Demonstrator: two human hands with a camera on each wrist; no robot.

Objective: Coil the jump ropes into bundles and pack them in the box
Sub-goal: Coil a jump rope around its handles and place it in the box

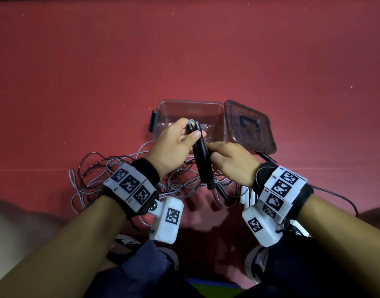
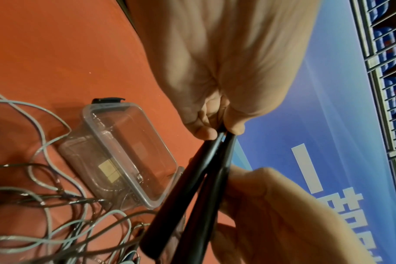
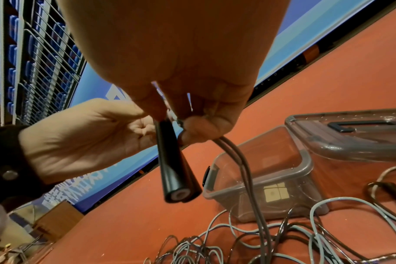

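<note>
**A:** so where are the jump ropes at right now?

**B:** 2 black handles (image 1: 203, 157) are held side by side just in front of the clear plastic box (image 1: 163, 108), above the red floor (image 1: 77, 72). The left hand (image 1: 174, 145) is clenched round their top ends, thumb pressed across them, with a short grey loop of cord poking out past the fingers. The right hand (image 1: 230, 160) is pinching 2 strands of grey cord (image 3: 242, 160) right beside the handles.

**A:** and the rest of the rope?

**B:** A loose tangle of grey and dark cords (image 1: 111, 175) lies on the floor on the near side of the box, not bundled yet.

**A:** box open?

**B:** Yep, its dark lid (image 1: 249, 125) with a black handle lies touching the box's right side. No ropes in the box.
</note>
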